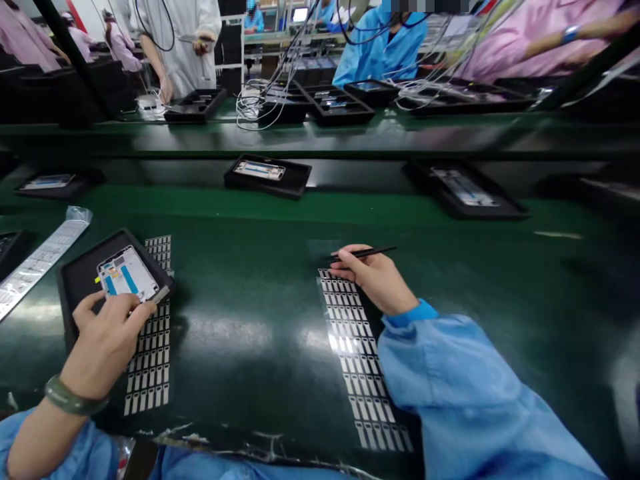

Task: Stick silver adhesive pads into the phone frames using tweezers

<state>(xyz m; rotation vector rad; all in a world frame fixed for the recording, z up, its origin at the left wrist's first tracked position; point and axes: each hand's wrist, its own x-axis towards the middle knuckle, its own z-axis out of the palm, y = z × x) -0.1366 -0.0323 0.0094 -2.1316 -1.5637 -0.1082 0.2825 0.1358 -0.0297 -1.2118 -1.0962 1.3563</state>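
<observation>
My left hand (111, 328) has its fingers curled at the near edge of a phone frame (131, 270), silver with blue strips, which lies in a black foam tray (80, 267). A small grey strip (163, 294) sticks out beyond the fingertips; what it joins to is hidden. My right hand (373, 277) pinches black tweezers (367, 252), over the far end of a sheet of small silver stickers (356, 347). Another such sheet (150, 363) lies partly under the tray, beside my left hand.
A long clear strip (45, 257) lies at the left. Farther back, black trays with phone frames (263, 170) (465, 187) stand along the green bench (250, 267). Beyond a raised shelf (300, 139) are white cables (263, 103), more trays and several co-workers.
</observation>
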